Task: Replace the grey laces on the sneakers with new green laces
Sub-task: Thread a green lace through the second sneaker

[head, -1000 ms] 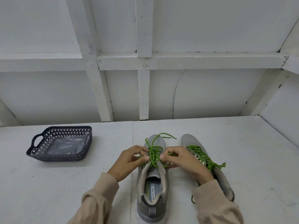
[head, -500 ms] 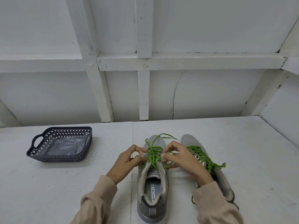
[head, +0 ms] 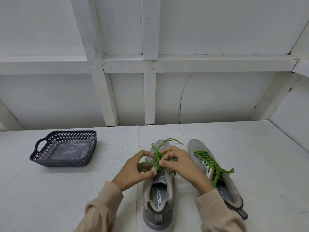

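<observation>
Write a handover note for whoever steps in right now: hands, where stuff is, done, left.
Left hand: pinches the green lace over the left sneaker.
Right hand: pinches the same lace from the other side.
Things: both sneakers stand side by side on the table, toes away; the basket at far left holds clear plastic.
Done: right sneaker laced in green, ends loose by its opening; left sneaker threaded in green. No grey laces on either.
Left: probably finish tying the left one; check the right one's knot, which I cannot judge.
</observation>
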`<state>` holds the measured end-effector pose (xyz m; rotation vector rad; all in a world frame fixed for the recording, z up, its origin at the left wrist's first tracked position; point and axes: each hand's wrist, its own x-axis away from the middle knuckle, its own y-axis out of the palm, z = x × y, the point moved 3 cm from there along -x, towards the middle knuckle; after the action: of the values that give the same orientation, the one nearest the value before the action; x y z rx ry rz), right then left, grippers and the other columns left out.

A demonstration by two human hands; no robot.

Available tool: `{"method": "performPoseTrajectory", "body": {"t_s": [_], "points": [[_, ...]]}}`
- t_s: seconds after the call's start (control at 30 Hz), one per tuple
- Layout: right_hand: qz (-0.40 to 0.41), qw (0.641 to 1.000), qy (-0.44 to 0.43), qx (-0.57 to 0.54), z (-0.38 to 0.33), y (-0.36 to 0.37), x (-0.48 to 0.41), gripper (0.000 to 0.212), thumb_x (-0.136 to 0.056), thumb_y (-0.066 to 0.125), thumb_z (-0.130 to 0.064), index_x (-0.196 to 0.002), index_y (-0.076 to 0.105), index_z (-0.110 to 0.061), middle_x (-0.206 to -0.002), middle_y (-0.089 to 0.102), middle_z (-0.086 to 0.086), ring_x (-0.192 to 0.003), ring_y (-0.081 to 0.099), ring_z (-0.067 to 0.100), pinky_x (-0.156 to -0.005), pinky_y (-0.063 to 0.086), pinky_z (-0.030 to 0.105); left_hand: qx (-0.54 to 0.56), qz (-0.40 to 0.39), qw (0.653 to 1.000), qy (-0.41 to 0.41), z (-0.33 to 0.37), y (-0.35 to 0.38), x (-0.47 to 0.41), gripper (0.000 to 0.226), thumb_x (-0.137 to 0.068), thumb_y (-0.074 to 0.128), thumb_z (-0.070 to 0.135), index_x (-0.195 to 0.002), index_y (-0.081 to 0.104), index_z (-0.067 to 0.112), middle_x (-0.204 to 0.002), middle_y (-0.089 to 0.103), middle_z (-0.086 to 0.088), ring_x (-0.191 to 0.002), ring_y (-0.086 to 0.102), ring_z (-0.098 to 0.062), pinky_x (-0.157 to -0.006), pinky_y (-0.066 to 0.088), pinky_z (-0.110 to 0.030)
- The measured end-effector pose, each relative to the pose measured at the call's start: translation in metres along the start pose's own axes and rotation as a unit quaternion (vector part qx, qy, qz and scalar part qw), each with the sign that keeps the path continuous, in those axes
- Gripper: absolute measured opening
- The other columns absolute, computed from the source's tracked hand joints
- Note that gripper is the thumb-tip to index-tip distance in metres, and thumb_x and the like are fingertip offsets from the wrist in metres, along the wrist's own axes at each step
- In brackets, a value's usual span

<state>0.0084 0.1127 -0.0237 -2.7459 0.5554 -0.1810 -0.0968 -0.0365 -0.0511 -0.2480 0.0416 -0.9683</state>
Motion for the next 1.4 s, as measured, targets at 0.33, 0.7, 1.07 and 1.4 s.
{"method": "performPoseTrajectory", "body": {"t_s": [0.33,0.7,1.07,1.4], "points": [[-0.005,0.995,-0.028,-0.093,-0.019,-0.002,0.007,0.011,-0.085,0.071,-0.007,-0.075,0.071,-0.011,-0.112,0.063,-0.005,-0.104,0.059,0.004,-0.092,0.044,0.027,-0.021,0.0,1.0,0.006,-0.001,-0.002,-0.001,0.042,-0.069,0.082,0.032,-0.105,0.061,0.031,-0.11,0.067,0.01,-0.098,0.068,-0.009,-0.091,0.055,-0.034],[-0.029,0.982,-0.063,-0.175,-0.046,-0.01,0.02,0.008,-0.085,0.067,-0.001,-0.078,0.069,-0.002,-0.107,0.065,-0.004,-0.103,0.062,0.003,-0.085,0.047,0.016,-0.113,-0.031,0.992,0.053,0.005,0.003,-0.005,0.043,-0.064,0.076,0.056,-0.103,0.062,0.043,-0.117,0.052,0.024,-0.107,0.061,-0.003,-0.092,0.053,-0.035],[-0.03,0.981,-0.057,-0.181,-0.059,-0.011,0.024,0.008,-0.084,0.07,-0.005,-0.077,0.07,-0.008,-0.101,0.06,-0.006,-0.088,0.059,0.013,-0.082,0.05,0.024,-0.216,0.045,0.972,0.085,0.005,0.028,-0.007,0.068,-0.059,0.066,0.078,-0.119,0.053,0.049,-0.12,0.05,0.031,-0.115,0.041,0.011,-0.094,0.039,-0.023],[-0.05,0.977,-0.078,-0.191,-0.069,-0.009,0.027,0.006,-0.083,0.07,-0.005,-0.078,0.069,-0.005,-0.096,0.058,-0.003,-0.087,0.057,0.011,-0.078,0.048,0.021,-0.256,0.058,0.961,0.093,0.003,0.03,-0.001,0.062,-0.068,0.056,0.07,-0.123,0.053,0.042,-0.121,0.051,0.025,-0.109,0.044,0.005,-0.086,0.034,-0.008]]}}
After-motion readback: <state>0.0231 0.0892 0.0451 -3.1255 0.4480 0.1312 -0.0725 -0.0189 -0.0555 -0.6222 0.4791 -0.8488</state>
